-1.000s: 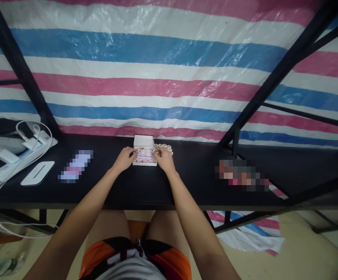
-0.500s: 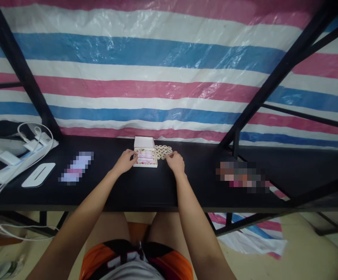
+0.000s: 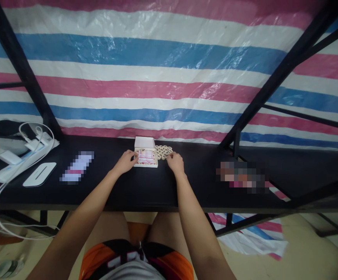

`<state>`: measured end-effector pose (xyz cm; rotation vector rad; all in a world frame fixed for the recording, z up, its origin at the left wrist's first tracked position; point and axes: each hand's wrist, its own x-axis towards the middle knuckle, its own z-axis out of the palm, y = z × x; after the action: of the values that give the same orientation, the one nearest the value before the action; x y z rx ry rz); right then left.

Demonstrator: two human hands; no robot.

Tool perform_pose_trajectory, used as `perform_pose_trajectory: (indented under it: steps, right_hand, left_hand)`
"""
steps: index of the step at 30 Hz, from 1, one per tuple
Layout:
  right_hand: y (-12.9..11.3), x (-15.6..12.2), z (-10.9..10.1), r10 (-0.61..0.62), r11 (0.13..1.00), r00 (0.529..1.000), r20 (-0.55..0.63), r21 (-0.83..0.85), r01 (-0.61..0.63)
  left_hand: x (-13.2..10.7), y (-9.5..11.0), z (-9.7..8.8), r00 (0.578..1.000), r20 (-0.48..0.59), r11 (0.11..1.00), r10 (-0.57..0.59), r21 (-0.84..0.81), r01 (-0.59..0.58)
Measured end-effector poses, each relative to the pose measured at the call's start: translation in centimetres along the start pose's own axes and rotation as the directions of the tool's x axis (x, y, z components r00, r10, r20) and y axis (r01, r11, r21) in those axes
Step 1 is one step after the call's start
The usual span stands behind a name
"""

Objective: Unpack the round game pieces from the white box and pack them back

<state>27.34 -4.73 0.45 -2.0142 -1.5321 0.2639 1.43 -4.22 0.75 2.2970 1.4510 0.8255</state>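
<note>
An open white box (image 3: 146, 165) sits on the black desk, its lid tipped back toward the striped sheet. Inside lie a white sheet with pink lines (image 3: 146, 156) and small round pieces with red marks. Against the box's left edge, my left hand (image 3: 126, 161) has its thumb and fingers closed on the rim. Right of the box, several pale round disc pieces (image 3: 163, 151) with dark marks lie grouped together; they look like Chinese chess pieces. My right hand (image 3: 176, 162) rests at their near right side, fingers curled and pinched; its fingertips hide whatever is between them.
A power strip (image 3: 26, 159) with white cables and a white flat device (image 3: 40, 174) occupy the desk's left. A blurred-out phone-like object (image 3: 78, 167) lies nearer. A pixelated item (image 3: 243, 177) is at the right. Black metal posts (image 3: 262, 89) frame the desk before a striped plastic sheet (image 3: 145, 89).
Hardly anything differs. My right hand's fingertips have shifted very slightly at the edge of the disc pieces; my left hand stays at the box. The view has drifted a little.
</note>
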Motion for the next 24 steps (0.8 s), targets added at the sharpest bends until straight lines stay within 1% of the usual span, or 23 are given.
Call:
perform_pose_trajectory:
  steps: [6,9,10,12,14,16,18,21,24]
  right_hand:
    - [-0.2,-0.2,-0.1,-0.032,0.999,0.999,-0.002,-0.006,0.032]
    - [-0.4,-0.2,0.0,-0.036,0.999,0.998,-0.044,-0.017,0.035]
    - [-0.6,-0.2,0.1,-0.062,0.998,0.996,-0.061,-0.011,0.061]
    - [-1.2,-0.3,0.6,-0.167,0.986,0.983,-0.075,0.012,0.168]
    - [-2.0,-0.6,1.3,-0.320,0.946,0.945,-0.065,0.038,0.322]
    - [-2.9,-1.0,1.9,-0.462,0.884,0.885,-0.051,0.050,0.464]
    - [-3.7,-1.5,2.4,-0.562,0.825,0.827,-0.019,0.057,0.562]
    - [-4.6,-2.2,3.0,-0.643,0.766,0.765,0.041,0.034,0.642]
    - [-5.1,-2.4,3.4,-0.676,0.731,0.728,0.116,-0.023,0.682]
  left_hand:
    - [0.0,0.1,0.0,1.000,0.010,1.000,-0.001,0.000,0.001]
    - [0.0,0.0,0.1,1.000,0.015,1.000,0.000,0.008,-0.001]
    - [0.0,-0.1,0.1,1.000,0.019,1.000,-0.001,0.014,0.001]
    - [-0.1,-0.1,0.0,1.000,0.028,1.000,0.004,0.026,-0.004]
    - [-0.1,-0.1,-0.1,0.999,0.036,0.999,0.017,0.032,-0.018]
    - [-0.2,0.0,-0.3,0.999,0.039,0.999,0.023,0.042,-0.025]
    - [-0.2,0.2,-0.5,0.999,0.043,0.998,0.032,0.052,-0.034]
    - [-0.1,0.4,-0.6,0.996,0.057,0.997,0.066,0.046,-0.069]
    - [0.0,0.3,-0.4,0.993,0.067,0.995,0.095,0.035,-0.097]
